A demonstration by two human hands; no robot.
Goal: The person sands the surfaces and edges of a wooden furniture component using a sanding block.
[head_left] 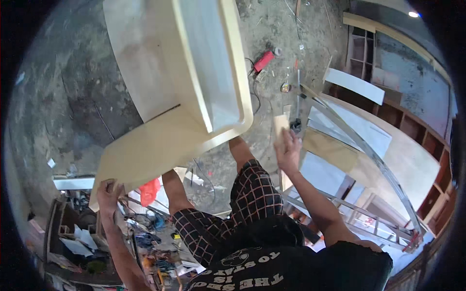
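Observation:
A large cream-coloured wooden furniture piece (150, 153) stands in front of me, with a flat panel reaching to the left and a rounded frame around a pale recessed strip. At the near left corner of that panel is my left hand (109, 193), its fingers curled at the edge. My right hand (288, 148), raised to the right of the piece and slightly blurred, grips a small pale wood block (281, 123). The block's lower part is hidden by the fingers. A gap separates it from the furniture piece.
On the floor ahead lies a red power tool (264, 61) with a black cord. A tape roll (285, 88) is near it. To the right are wooden panels (412, 165), a long metal strip (359, 140) and a ladder (359, 213). Cluttered tools (155, 237) lie at lower left.

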